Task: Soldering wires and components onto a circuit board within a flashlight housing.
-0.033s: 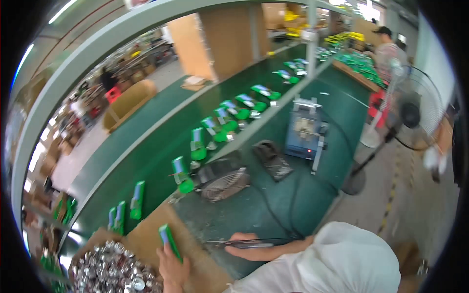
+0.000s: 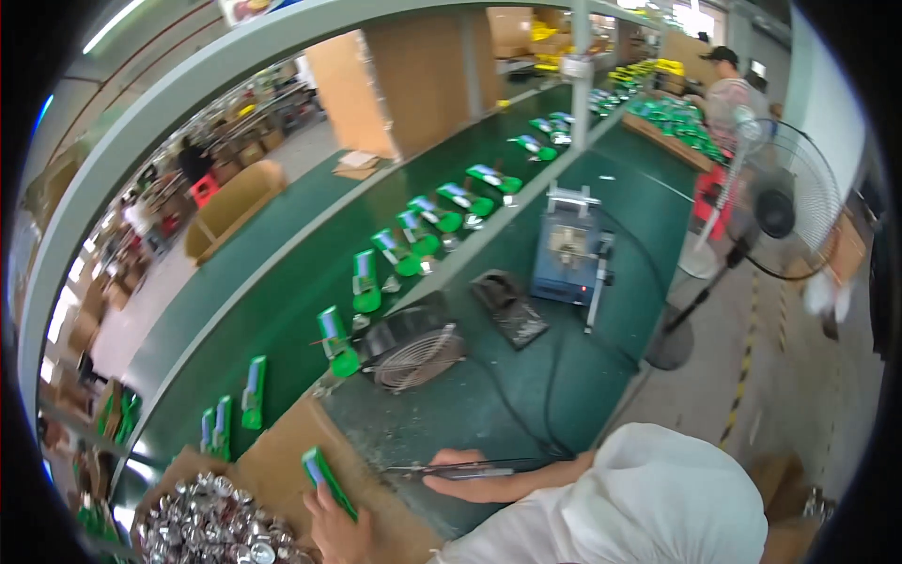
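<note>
My left hand [image 2: 340,528] is closed on a long green plastic casing [image 2: 316,462] with a pale bluish strip along it, over a brown cardboard sheet [image 2: 282,449]. My right hand [image 2: 460,481] grips a slim, dark-handled tool that looks like a soldering iron [image 2: 512,464]. Its thin metal tip points left toward the casing without touching it. Beside my left hand, a cardboard box holds a heap of shiny round metal parts [image 2: 221,517].
Several green casings [image 2: 365,282] with silvery parts lie along the green conveyor belt [image 2: 301,362]. A small black fan [image 2: 413,348], a dark tray-like holder [image 2: 507,310] and a blue machine [image 2: 567,249] stand on the bench. Cables cross it. A pedestal fan [image 2: 775,211] and a person [image 2: 728,99] are at right.
The whole view has shifted slightly, so the bench and belt sit a little further left. Both hands keep their holds.
</note>
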The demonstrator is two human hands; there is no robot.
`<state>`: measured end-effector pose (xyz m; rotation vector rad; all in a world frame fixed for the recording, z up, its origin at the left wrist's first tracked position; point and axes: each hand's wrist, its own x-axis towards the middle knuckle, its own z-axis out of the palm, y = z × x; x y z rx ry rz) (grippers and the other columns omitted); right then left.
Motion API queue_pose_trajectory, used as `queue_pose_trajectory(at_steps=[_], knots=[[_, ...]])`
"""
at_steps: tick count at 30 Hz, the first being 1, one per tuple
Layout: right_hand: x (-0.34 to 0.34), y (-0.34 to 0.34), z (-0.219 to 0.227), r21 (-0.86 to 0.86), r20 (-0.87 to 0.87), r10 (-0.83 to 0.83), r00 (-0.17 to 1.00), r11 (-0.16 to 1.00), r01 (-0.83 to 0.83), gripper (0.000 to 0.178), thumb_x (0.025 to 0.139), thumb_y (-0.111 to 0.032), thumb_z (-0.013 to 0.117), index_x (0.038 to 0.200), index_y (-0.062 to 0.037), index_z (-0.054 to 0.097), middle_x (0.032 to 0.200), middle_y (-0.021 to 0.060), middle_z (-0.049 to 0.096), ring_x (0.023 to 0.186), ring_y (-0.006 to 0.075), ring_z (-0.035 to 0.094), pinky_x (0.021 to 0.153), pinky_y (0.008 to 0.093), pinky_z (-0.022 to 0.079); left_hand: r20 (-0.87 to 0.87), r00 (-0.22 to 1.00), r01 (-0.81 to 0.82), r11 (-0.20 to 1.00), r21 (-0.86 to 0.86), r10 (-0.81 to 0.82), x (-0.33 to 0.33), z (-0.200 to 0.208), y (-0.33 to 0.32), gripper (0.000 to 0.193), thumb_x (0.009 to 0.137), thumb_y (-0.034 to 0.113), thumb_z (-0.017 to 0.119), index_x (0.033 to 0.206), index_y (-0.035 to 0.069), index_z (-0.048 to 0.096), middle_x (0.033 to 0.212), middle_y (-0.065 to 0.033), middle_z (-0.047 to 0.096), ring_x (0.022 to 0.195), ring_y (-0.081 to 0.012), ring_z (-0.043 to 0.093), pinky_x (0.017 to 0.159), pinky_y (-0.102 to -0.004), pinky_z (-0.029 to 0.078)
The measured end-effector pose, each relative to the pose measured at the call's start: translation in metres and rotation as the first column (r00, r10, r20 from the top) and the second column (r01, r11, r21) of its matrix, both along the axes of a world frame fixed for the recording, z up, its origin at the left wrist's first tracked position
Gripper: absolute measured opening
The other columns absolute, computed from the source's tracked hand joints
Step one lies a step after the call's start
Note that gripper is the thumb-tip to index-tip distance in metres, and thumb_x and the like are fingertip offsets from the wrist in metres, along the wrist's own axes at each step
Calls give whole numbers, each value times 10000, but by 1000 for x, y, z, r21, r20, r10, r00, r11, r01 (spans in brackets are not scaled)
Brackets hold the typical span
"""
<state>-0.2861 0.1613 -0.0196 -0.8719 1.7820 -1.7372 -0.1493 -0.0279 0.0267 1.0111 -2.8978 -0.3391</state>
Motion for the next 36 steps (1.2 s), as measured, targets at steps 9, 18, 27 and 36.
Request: queue_pose_trajectory(at_steps=[9,18,27,36], knots=[[8,-2,-19,-3,-21,-147,989,989,147,212,800,-240,626,837,-47,546,717,48,583,660,92,536,597,267,433,-222,969,-189,902,-388,107,83,6,55,681,813,498,540,1308,71,348,1338,-228,280,1161,-414,352,885,-537,348],[8,-3,-29,-28,-103,-191,976,981,190,212,787,-245,640,820,-54,554,689,51,598,619,117,559,568,282,441,-80,997,-49,779,-625,-2,136,-52,17,316,893,340,477,1134,158,570,1144,-76,567,1034,-254,532,852,-408,384],[8,2,-19,-22,-105,-212,972,977,211,214,792,-255,626,809,-55,552,691,53,584,626,120,539,580,295,431,-27,1000,-23,872,-488,11,102,-17,43,313,833,262,530,1085,78,561,1043,-167,545,904,-311,536,765,-426,453],[18,-6,-22,-122,46,-165,985,978,169,143,776,-154,658,817,-39,583,731,23,581,672,66,532,583,235,433,-161,986,-104,879,-465,31,111,-56,29,129,834,100,505,887,-12,543,941,-200,501,835,-384,489,738,-457,399]])
